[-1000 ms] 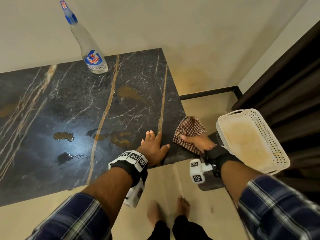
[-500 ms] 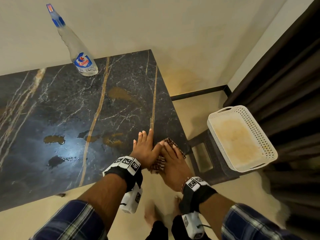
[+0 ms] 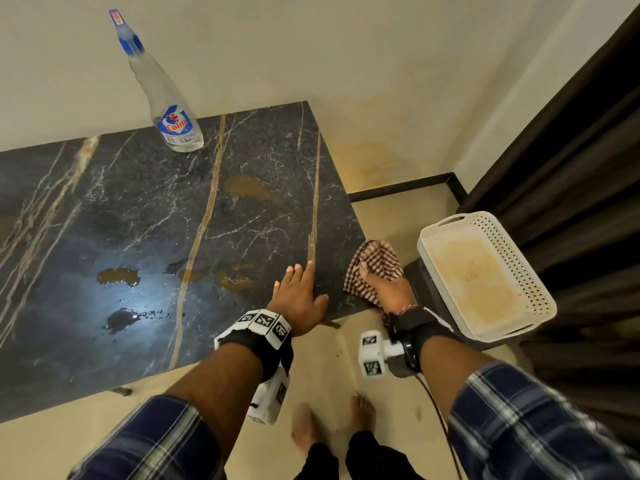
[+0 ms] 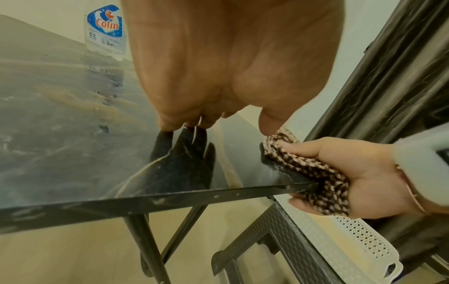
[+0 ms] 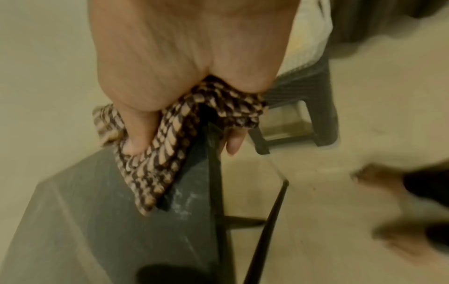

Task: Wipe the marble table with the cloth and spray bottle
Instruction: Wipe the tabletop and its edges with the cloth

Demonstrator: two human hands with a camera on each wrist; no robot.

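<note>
The dark marble table [image 3: 145, 244] with gold and white veins fills the left half of the head view, its near right corner reaching toward the centre of the frame. The person's left hand [image 3: 299, 296] lies flat on that corner, palm down, fingers straight and close together with the thumb stuck out to the right; from the left wrist view the fingertips [image 4: 170, 123] touch the glossy top and throw a dark reflection. Just to the right, the right hand [image 3: 388, 289] grips a brown-and-cream checked cloth [image 3: 375, 261] bunched over the table's right edge. The thumb [image 5: 136, 134] presses the cloth onto the top surface while the other fingers curl under the edge, so the fabric wraps the rim between them.

The clear plastic spray bottle [image 3: 166, 98] with a blue nozzle and a blue-and-red Colin label stands upright at the far edge of the table, in the upper left of the head view, well apart from both hands. Brownish wet patches [image 3: 117, 276] sit on the marble left of the left hand, under a bright glare.

At the right of the frame a white perforated plastic basket [image 3: 540, 292] rests on a dark woven-look stool [image 4: 274, 230], beside dark curtains [image 3: 571, 150]. Bare feet [image 3: 360, 410] show on the beige floor at the bottom.
</note>
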